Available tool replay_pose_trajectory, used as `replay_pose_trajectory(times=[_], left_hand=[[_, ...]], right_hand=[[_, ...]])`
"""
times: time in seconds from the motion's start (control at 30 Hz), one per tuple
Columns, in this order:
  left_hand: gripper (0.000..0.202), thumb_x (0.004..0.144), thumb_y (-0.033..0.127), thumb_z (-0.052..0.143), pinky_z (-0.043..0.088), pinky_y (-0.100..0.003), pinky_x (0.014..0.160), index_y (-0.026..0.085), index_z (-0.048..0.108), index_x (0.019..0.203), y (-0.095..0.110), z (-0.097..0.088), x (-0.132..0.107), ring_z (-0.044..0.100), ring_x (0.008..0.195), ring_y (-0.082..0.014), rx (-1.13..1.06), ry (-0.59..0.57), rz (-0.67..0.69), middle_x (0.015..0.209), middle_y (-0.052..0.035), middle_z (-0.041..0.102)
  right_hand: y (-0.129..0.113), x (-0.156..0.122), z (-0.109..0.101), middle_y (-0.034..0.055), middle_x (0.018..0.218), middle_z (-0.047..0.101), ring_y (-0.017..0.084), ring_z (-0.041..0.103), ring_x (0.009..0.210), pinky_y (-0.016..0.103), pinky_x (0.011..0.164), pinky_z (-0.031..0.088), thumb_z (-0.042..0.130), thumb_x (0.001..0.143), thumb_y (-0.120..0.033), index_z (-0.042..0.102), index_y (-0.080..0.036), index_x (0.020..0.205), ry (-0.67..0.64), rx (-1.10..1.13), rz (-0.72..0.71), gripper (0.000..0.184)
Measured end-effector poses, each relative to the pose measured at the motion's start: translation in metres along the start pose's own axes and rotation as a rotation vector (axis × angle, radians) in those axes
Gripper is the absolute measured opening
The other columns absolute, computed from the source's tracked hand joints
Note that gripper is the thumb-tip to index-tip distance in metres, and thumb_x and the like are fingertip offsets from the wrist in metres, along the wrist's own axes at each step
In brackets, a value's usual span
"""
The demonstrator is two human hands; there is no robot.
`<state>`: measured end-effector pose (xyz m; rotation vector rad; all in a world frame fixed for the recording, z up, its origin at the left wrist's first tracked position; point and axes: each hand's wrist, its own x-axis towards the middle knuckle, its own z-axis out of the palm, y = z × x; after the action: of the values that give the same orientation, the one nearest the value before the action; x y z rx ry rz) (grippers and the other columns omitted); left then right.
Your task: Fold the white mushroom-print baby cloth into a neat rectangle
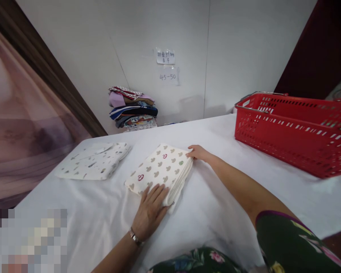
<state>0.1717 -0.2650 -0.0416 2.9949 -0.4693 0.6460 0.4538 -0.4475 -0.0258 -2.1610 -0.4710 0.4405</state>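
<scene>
A folded cream cloth (159, 167) printed with beige mushroom-like shapes and a few red and green ones lies on the white-covered table, its layered edge facing right. My left hand (150, 210) rests on its near edge, fingers stretched over the top, a metal watch or bracelet on the wrist. At the far right corner my right hand (198, 152) grips the cloth between fingers and thumb; part of the grip is hidden. To the left lies another folded white cloth (93, 161) with small grey prints.
A red plastic basket (287, 140) with metal handles stands at the right. Against the wall is a stack of folded fabrics (133, 108). A sheer pink curtain (31, 125) hangs at the left. Handwritten papers (165, 57) are on the wall. The lower left corner is pixelated.
</scene>
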Motion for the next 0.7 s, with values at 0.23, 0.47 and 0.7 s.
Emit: replay_pose_trajectory(times=[0.23, 0.47, 0.7], left_hand=[[0.045, 0.082, 0.021, 0.047, 0.021, -0.051, 0.107, 0.021, 0.046, 0.127, 0.003, 0.006, -0.004, 0.031, 0.13, -0.0263, 0.024, 0.002, -0.027, 0.137, -0.0083, 0.041], [0.043, 0.087, 0.023, 0.042, 0.02, -0.048, 0.107, 0.021, 0.043, 0.13, 0.011, 0.006, -0.004, 0.038, 0.126, -0.0225, -0.062, -0.088, -0.064, 0.13, -0.0072, 0.05], [0.033, 0.082, 0.029, 0.052, 0.032, -0.044, 0.098, 0.019, 0.054, 0.114, 0.023, 0.0, 0.0, 0.047, 0.114, -0.0238, -0.13, 0.075, -0.194, 0.118, -0.0113, 0.056]], right_hand=[[0.008, -0.031, 0.016, 0.0024, 0.138, 0.04, 0.02, 0.032, 0.128, 0.037, 0.104, 0.029, 0.042, 0.087, -0.042, 0.05, -0.027, 0.123, 0.141, -0.155, -0.339, 0.041], [0.027, -0.044, 0.033, 0.0006, 0.148, 0.02, 0.021, 0.011, 0.136, 0.051, 0.106, 0.012, 0.029, 0.09, -0.051, 0.033, -0.029, 0.136, -0.05, -0.505, -0.465, 0.052], [0.007, -0.059, 0.029, 0.0033, 0.146, 0.027, 0.022, 0.013, 0.136, 0.051, 0.106, 0.012, 0.032, 0.09, -0.044, 0.037, -0.026, 0.135, 0.005, -0.457, -0.473, 0.048]])
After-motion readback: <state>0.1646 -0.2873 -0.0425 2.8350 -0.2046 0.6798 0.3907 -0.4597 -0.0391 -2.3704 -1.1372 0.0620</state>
